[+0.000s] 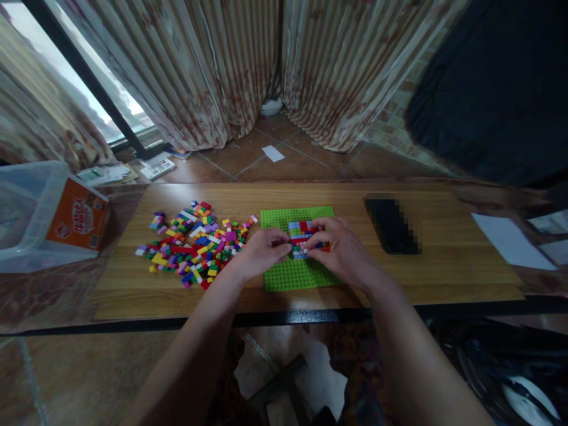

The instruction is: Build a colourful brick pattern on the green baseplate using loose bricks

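A low block of multicoloured toy bricks [294,227] is built up on the green studded baseplate [286,279], with red and pale blue pieces showing most. My left hand [261,253] comes in from the left, thumb and fingertips drawn together at the block's left side; whatever they pinch is too small to make out. From the right, my right hand [341,245] grips the block, its fingers bent over the top and right part and its thumb lower down. Part of the block is hidden beneath these fingers.
A heap of loose toy bricks [199,242] lies left of the baseplate on the wooden table [457,260]. A black, partly pixelated object [390,228] lies to the right. Beyond the left end stands a clear plastic box [31,219] with an orange label. Curtains [177,71] hang behind.
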Tool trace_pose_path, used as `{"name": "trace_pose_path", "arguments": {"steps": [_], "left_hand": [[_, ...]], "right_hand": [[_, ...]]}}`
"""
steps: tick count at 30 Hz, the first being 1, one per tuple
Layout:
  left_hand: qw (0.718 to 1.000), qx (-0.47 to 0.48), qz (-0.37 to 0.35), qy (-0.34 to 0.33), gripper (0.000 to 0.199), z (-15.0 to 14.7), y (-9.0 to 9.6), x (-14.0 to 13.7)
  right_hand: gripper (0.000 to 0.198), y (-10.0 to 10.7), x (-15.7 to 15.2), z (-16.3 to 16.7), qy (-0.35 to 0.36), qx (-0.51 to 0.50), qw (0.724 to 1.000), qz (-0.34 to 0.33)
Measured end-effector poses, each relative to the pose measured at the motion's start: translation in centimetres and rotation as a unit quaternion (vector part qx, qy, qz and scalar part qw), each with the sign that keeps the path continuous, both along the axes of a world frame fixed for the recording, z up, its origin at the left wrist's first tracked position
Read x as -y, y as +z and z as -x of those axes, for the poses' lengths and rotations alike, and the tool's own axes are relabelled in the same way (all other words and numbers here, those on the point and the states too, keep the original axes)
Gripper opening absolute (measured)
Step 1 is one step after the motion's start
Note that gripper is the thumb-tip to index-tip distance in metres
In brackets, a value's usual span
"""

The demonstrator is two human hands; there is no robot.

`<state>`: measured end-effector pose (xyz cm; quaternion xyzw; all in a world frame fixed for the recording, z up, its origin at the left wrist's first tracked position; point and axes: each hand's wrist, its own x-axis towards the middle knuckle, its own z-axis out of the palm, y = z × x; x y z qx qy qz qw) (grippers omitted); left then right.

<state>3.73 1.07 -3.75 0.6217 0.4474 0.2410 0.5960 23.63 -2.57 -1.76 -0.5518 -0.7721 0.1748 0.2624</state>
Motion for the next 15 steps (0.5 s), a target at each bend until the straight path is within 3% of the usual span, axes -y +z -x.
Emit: {"name": "trace_pose_path", "arguments": {"steps": [10, 15], "left_hand": [[0.999, -0.016, -0.049, -0.008, 0.014, 0.1, -0.9, 0.0], [0.982, -0.124, -0.129, 0.053, 0.033, -0.7, -1.1, 0.6]], "right_hand": [[0.013, -0.2, -0.1, 0.7, -0.022, -0.012, 1.0, 0.006], [0.01, -0.2, -0.2, 0.5, -0.014, -0.014, 1.0, 0.007]]}}
